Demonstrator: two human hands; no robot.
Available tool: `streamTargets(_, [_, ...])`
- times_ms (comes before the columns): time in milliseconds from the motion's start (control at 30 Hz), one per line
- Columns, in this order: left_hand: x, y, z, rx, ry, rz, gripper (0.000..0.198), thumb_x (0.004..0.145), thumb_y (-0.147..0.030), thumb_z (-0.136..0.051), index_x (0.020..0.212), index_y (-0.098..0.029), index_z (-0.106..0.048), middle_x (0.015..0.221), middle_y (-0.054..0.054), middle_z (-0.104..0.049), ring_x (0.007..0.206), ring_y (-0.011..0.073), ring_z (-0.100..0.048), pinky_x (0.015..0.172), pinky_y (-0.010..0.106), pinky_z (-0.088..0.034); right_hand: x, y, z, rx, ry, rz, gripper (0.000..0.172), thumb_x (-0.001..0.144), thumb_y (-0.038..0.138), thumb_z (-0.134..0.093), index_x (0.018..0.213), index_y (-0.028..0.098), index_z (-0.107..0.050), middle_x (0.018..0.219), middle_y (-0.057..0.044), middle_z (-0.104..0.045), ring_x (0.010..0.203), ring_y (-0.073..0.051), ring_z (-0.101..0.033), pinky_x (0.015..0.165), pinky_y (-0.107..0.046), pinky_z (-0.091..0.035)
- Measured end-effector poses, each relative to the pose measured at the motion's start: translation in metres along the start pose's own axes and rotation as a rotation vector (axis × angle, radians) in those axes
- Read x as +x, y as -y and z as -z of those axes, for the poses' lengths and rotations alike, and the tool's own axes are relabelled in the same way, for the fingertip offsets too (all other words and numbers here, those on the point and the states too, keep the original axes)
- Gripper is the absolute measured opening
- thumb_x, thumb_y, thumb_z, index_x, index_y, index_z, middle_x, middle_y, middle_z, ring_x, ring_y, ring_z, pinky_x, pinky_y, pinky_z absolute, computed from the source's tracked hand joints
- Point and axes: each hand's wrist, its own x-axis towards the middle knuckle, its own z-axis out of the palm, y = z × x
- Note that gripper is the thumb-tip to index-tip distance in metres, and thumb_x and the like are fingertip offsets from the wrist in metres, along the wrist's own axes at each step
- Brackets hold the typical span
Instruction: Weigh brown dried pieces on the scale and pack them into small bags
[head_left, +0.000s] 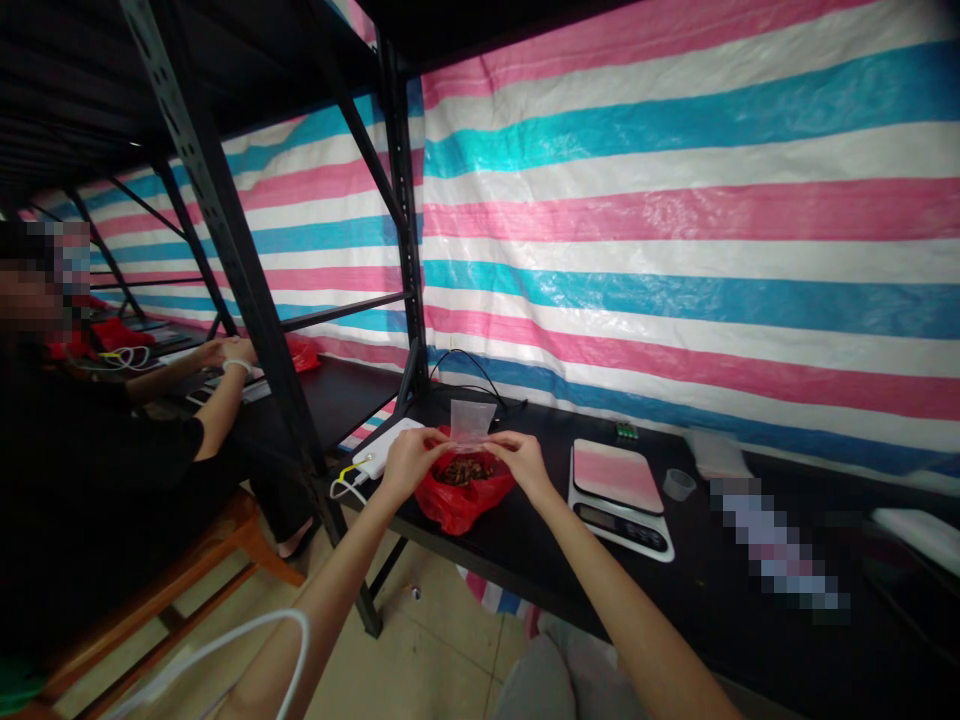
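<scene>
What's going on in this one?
A person's left hand and right hand pinch a small clear plastic bag between the fingertips. It is held over an open red plastic bag with small brown pieces in it, on a black table. A digital scale and a small clear plastic cup stand to the right. Another person sits farther left.

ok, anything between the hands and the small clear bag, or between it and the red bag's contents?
Nothing visible. The left hand and right hand pinch the near edge of the small clear bag; the red bag is open, its brown contents exposed, no object seen between.
</scene>
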Motion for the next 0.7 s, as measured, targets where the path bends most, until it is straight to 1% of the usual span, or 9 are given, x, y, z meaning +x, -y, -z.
streamTargets(100, [0.002,0.000,0.001,-0.062,0.031,-0.018,0.028,0.073,-0.043,-0.058,0.073,-0.018,-0.069,0.071,0.003,-0.069,0.065,0.0165,-0.060,0.061,0.024,-0.041,-0.004,0.005,0.006,-0.010,0.053,-0.013,0.023,0.062,0.037,-0.069,0.074,0.017,-0.070,0.072,-0.007,-0.071,0.067,-0.022,-0.066,0.065,-0.034,-0.051])
streamTargets(167, [0.002,-0.003,0.004,-0.151,0.102,-0.066,0.027,0.074,-0.041,-0.058,0.073,-0.016,-0.067,0.072,0.003,-0.068,0.065,0.0152,-0.060,0.061,0.023,-0.041,-0.006,0.014,0.013,0.022,0.142,-0.023,0.029,0.062,0.037,-0.070,0.084,0.017,-0.069,0.075,-0.006,-0.071,0.071,-0.022,-0.066,0.067,-0.033,-0.052])
streamTargets(233, [0.002,-0.009,0.007,-0.242,0.203,-0.137,0.024,0.075,-0.038,-0.058,0.072,-0.015,-0.064,0.072,0.002,-0.066,0.067,0.0142,-0.059,0.062,0.022,-0.042,-0.007,0.026,0.022,0.074,0.204,-0.023,0.039,0.064,0.038,-0.069,0.098,0.019,-0.065,0.082,-0.006,-0.071,0.078,-0.021,-0.066,0.069,-0.032,-0.051])
streamTargets(300, [0.000,-0.020,0.008,-0.306,0.281,-0.197,0.022,0.075,-0.036,-0.058,0.071,-0.014,-0.062,0.072,0.001,-0.064,0.069,0.0135,-0.058,0.064,0.022,-0.042,-0.008,0.039,0.033,0.109,0.184,-0.033,0.042,0.066,0.040,-0.067,0.103,0.020,-0.063,0.088,-0.006,-0.071,0.082,-0.021,-0.066,0.067,-0.031,-0.052])
streamTargets(400, [-0.001,-0.040,0.000,-0.432,0.308,-0.211,0.023,0.075,-0.037,-0.058,0.077,-0.014,-0.059,0.074,0.001,-0.063,0.067,0.0119,-0.058,0.063,0.022,-0.044,-0.007,0.055,0.049,0.116,0.066,-0.056,0.036,0.067,0.044,-0.065,0.092,0.018,-0.067,0.082,-0.007,-0.071,0.077,-0.022,-0.066,0.061,-0.029,-0.051])
streamTargets(467, [0.000,-0.051,-0.011,-0.530,0.297,-0.185,0.026,0.076,-0.039,-0.056,0.083,-0.014,-0.058,0.076,0.001,-0.062,0.061,0.0103,-0.056,0.058,0.021,-0.045,-0.006,0.060,0.057,0.115,-0.010,-0.051,0.035,0.066,0.046,-0.065,0.085,0.018,-0.068,0.079,-0.007,-0.071,0.074,-0.023,-0.067,0.060,-0.030,-0.052])
streamTargets(533, [0.002,-0.056,-0.021,-0.560,0.247,-0.169,0.025,0.076,-0.038,-0.056,0.084,-0.014,-0.058,0.077,0.002,-0.062,0.060,0.0103,-0.057,0.056,0.021,-0.045,-0.005,0.061,0.060,0.114,-0.057,-0.038,0.036,0.064,0.048,-0.066,0.084,0.018,-0.069,0.081,-0.007,-0.071,0.076,-0.023,-0.066,0.059,-0.030,-0.052])
streamTargets(633, [0.007,-0.051,-0.031,-0.478,0.116,-0.146,0.019,0.074,-0.033,-0.059,0.078,-0.014,-0.060,0.074,0.002,-0.064,0.068,0.0130,-0.059,0.063,0.023,-0.047,0.000,0.055,0.059,0.099,-0.062,-0.023,0.038,0.065,0.050,-0.064,0.086,0.019,-0.068,0.086,-0.007,-0.071,0.076,-0.022,-0.066,0.058,-0.029,-0.051])
streamTargets(700, [0.010,-0.043,-0.032,-0.414,0.040,-0.115,0.017,0.073,-0.031,-0.059,0.077,-0.015,-0.061,0.073,0.002,-0.064,0.069,0.0137,-0.059,0.066,0.024,-0.047,0.003,0.050,0.055,0.086,-0.046,-0.021,0.038,0.067,0.050,-0.062,0.087,0.018,-0.068,0.087,-0.007,-0.071,0.073,-0.020,-0.066,0.057,-0.027,-0.051])
